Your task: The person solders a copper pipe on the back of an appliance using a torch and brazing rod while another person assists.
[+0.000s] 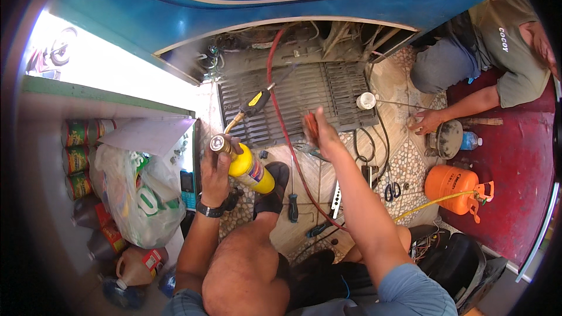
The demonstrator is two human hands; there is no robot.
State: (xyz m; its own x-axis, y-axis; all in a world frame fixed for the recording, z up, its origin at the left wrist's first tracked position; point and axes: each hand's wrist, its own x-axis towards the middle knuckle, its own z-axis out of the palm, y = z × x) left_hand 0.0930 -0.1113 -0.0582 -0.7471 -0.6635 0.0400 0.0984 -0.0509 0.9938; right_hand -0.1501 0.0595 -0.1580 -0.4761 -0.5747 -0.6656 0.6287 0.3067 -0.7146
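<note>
The left hand's grip wraps the upper end of a tilted yellow gas cylinder above the tiled floor, probably to keep its torch head pointed away from the body. The cylinder is bright yellow with a dark label. The right hand's grip closes around a small red object near the slatted grille.

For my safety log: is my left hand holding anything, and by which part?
Yes, your left hand grips the yellow gas torch around its top, valve end.
</note>
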